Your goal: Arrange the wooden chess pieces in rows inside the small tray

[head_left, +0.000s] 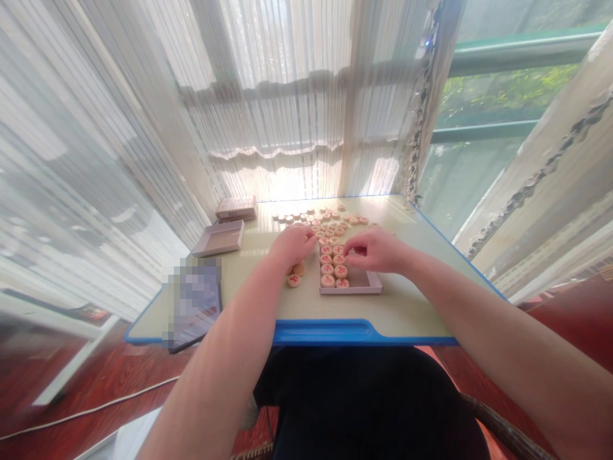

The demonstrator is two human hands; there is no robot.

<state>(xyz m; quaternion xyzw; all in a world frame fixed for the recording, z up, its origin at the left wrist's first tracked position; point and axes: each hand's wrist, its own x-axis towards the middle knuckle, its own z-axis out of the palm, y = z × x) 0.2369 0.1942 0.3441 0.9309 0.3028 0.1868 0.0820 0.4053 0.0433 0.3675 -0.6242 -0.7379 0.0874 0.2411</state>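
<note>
Round wooden Chinese chess pieces with red characters stand in two columns in the left part of a shallow white box. Over the box, my right hand has its thumb and forefinger curled at a Chinese chess piece in the right column. My left hand is just outside the box's left wall, its fingers bent together near the far left corner; what they hold, if anything, is hidden. Below that hand, a few loose pieces lie on the table. More scattered pieces spread beyond both hands.
A light tabletop has a blue edge and a blue front trough. At left stand an open shallow box lid, a stack of flat boxes and a partly pixelated tablet. Sheer curtains hang behind.
</note>
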